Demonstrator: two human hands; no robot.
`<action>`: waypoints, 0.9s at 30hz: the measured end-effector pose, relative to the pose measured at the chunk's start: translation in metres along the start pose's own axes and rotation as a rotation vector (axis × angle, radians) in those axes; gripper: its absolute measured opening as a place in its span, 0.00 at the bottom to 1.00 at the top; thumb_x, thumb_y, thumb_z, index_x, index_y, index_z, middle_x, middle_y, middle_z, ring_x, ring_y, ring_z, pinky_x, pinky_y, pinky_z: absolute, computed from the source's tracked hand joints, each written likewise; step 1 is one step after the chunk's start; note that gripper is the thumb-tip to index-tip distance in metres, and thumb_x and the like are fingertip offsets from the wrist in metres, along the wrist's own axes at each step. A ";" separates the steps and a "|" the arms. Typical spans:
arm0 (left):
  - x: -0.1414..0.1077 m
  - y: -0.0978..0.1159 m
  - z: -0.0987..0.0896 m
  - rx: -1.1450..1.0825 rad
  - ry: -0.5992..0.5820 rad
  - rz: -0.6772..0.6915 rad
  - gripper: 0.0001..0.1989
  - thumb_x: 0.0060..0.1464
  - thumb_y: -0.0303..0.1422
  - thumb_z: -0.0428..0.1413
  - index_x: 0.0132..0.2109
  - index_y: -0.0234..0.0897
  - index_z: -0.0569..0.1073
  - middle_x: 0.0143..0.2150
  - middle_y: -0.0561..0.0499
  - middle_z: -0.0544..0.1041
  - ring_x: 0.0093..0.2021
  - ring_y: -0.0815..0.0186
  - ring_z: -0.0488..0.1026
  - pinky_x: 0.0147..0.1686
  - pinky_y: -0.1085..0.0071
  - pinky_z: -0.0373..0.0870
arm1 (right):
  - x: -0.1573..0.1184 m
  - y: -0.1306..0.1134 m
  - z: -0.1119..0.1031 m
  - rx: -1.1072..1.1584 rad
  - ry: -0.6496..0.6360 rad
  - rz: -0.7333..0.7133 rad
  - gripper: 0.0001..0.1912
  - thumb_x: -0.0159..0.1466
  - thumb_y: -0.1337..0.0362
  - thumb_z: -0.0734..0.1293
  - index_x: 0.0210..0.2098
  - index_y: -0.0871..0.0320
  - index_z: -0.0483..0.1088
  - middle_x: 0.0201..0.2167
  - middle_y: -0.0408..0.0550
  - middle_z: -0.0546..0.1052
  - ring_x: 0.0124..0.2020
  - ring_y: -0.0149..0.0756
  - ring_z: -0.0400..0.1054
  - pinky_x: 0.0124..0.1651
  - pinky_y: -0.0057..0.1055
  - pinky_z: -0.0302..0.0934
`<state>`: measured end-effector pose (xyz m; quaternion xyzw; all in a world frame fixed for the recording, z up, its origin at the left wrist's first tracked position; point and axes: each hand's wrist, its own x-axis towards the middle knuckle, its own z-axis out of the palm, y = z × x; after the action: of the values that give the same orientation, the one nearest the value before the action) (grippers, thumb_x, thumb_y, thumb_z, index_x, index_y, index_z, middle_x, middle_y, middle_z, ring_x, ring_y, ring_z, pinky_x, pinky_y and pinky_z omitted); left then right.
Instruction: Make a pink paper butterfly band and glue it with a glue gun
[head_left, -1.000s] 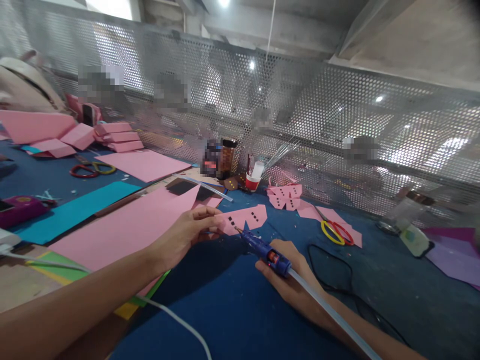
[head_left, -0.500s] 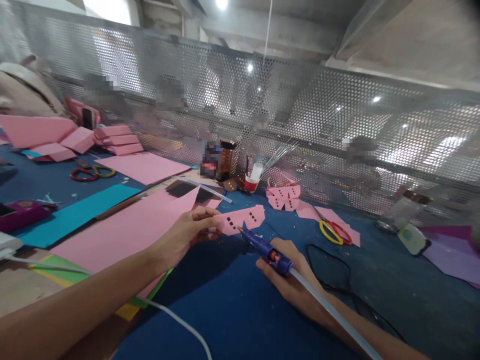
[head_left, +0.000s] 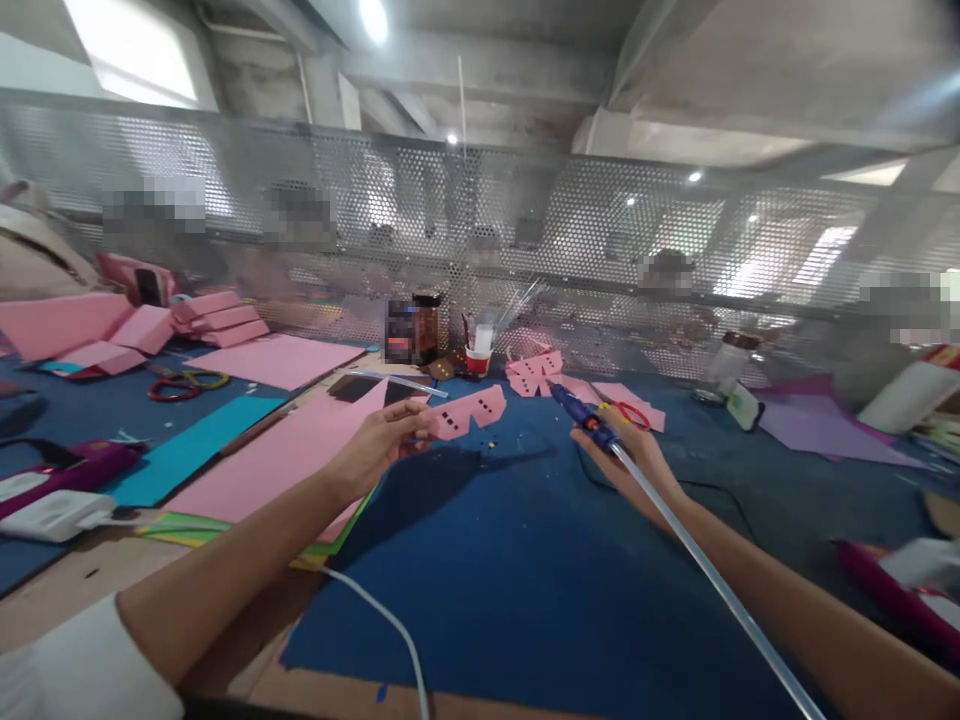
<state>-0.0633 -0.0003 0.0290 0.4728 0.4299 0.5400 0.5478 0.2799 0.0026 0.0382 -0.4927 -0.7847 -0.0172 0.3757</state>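
Between the fingers of my left hand point(head_left: 390, 440) is a pink paper cutout point(head_left: 471, 412) with small black squares on it, held above the blue table mat point(head_left: 510, 540). My right hand point(head_left: 634, 455) is wrapped around a blue glue gun point(head_left: 585, 415). A long clear glue stick point(head_left: 712, 570) sticks out of its back end toward me. The gun's tip points up and left, apart from the held cutout and near another pink cutout point(head_left: 534, 374) with black squares lying farther back. Red and yellow scissors point(head_left: 628, 412) are partly hidden behind my right hand.
Large pink sheets point(head_left: 277, 455) and a turquoise strip point(head_left: 202, 450) lie on the left, with folded pink boxes point(head_left: 225, 318) behind. A red and white cup point(head_left: 478, 358) stands before the perforated metal screen point(head_left: 585, 240). A white cable point(head_left: 390, 620) crosses the front edge.
My right hand has moved the glue gun right and away from the cutout in my left hand, where its tip was. The camera view has tilted up and shifted right.
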 end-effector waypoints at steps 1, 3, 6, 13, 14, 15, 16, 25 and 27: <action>0.000 0.000 0.001 0.001 -0.010 -0.005 0.14 0.46 0.39 0.67 0.38 0.39 0.76 0.33 0.53 0.78 0.32 0.69 0.74 0.39 0.69 0.71 | -0.007 0.010 -0.006 -0.080 0.012 -0.019 0.11 0.65 0.58 0.64 0.43 0.56 0.70 0.30 0.47 0.75 0.30 0.39 0.69 0.34 0.31 0.59; -0.001 0.000 0.003 0.008 -0.041 -0.010 0.13 0.45 0.38 0.68 0.37 0.38 0.76 0.33 0.54 0.78 0.32 0.69 0.74 0.38 0.70 0.71 | -0.019 0.028 -0.016 -0.225 -0.006 -0.065 0.13 0.64 0.63 0.63 0.47 0.57 0.70 0.34 0.50 0.77 0.35 0.43 0.69 0.39 0.34 0.59; -0.002 -0.002 0.005 0.035 -0.086 -0.018 0.12 0.47 0.38 0.67 0.36 0.38 0.76 0.35 0.53 0.78 0.34 0.69 0.74 0.39 0.72 0.71 | -0.031 0.045 -0.022 -0.349 -0.003 -0.028 0.18 0.61 0.69 0.62 0.50 0.59 0.68 0.38 0.53 0.79 0.37 0.45 0.69 0.41 0.36 0.59; 0.001 -0.005 0.004 0.102 -0.042 -0.044 0.13 0.45 0.38 0.67 0.37 0.40 0.76 0.35 0.52 0.79 0.34 0.68 0.75 0.38 0.71 0.73 | -0.030 0.051 -0.011 -0.413 -0.106 -0.042 0.17 0.58 0.74 0.64 0.47 0.60 0.68 0.40 0.53 0.79 0.41 0.45 0.72 0.46 0.38 0.54; 0.002 -0.006 0.003 0.106 -0.043 -0.044 0.13 0.46 0.39 0.67 0.38 0.39 0.76 0.36 0.52 0.79 0.34 0.68 0.75 0.38 0.71 0.73 | -0.030 0.051 -0.009 -0.413 -0.126 -0.024 0.16 0.59 0.73 0.64 0.47 0.59 0.68 0.39 0.52 0.79 0.42 0.45 0.73 0.46 0.38 0.54; 0.003 -0.006 0.003 0.109 -0.046 -0.040 0.14 0.46 0.39 0.67 0.38 0.38 0.76 0.36 0.51 0.79 0.34 0.68 0.75 0.38 0.72 0.73 | -0.030 0.052 -0.007 -0.414 -0.146 0.000 0.15 0.59 0.72 0.64 0.47 0.59 0.68 0.39 0.52 0.79 0.43 0.45 0.73 0.47 0.38 0.53; 0.003 -0.007 0.002 0.113 -0.048 -0.037 0.14 0.47 0.39 0.67 0.39 0.38 0.75 0.36 0.51 0.79 0.34 0.68 0.75 0.37 0.71 0.73 | -0.030 0.053 -0.005 -0.415 -0.165 0.027 0.15 0.60 0.71 0.64 0.47 0.58 0.67 0.39 0.51 0.79 0.43 0.45 0.73 0.47 0.38 0.53; 0.005 -0.010 0.000 0.170 -0.061 0.003 0.17 0.47 0.41 0.65 0.41 0.36 0.75 0.38 0.49 0.79 0.36 0.65 0.76 0.37 0.70 0.73 | -0.029 0.059 -0.002 -0.419 -0.206 0.143 0.16 0.62 0.66 0.63 0.50 0.59 0.66 0.44 0.53 0.79 0.47 0.47 0.73 0.48 0.38 0.53; 0.004 -0.009 0.001 0.192 -0.067 0.012 0.17 0.47 0.41 0.65 0.41 0.35 0.74 0.39 0.48 0.79 0.37 0.64 0.76 0.38 0.69 0.73 | -0.027 0.060 -0.006 -0.419 -0.215 0.176 0.18 0.61 0.66 0.63 0.51 0.59 0.66 0.45 0.54 0.79 0.48 0.48 0.73 0.49 0.38 0.53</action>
<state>-0.0604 0.0041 0.0201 0.5436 0.4579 0.4836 0.5109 0.3364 0.0101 0.0056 -0.6253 -0.7535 -0.0943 0.1799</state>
